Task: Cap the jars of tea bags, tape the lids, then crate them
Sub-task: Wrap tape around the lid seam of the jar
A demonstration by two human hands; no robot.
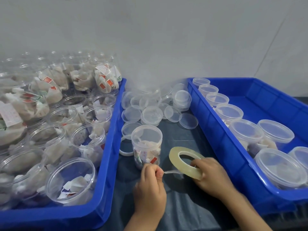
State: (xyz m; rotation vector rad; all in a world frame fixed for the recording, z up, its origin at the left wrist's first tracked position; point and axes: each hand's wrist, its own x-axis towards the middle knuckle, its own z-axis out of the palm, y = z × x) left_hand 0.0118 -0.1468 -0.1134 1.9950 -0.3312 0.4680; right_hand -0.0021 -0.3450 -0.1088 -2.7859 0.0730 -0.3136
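Observation:
A capped clear jar of tea bags (146,145) stands upright on the dark table between two blue crates. Just in front of it, my left hand (150,185) pinches the free end of a clear tape strip (171,172). The strip runs right to a roll of clear tape (186,161), which my right hand (211,177) grips with fingers through its hole. The left blue crate (110,164) holds several open jars of tea bags. The right blue crate (221,140) holds several capped jars in rows.
A heap of loose clear lids (155,107) lies on the table behind the jar, between the crates. A white ring (125,151) lies left of the jar. A pale wall stands behind everything.

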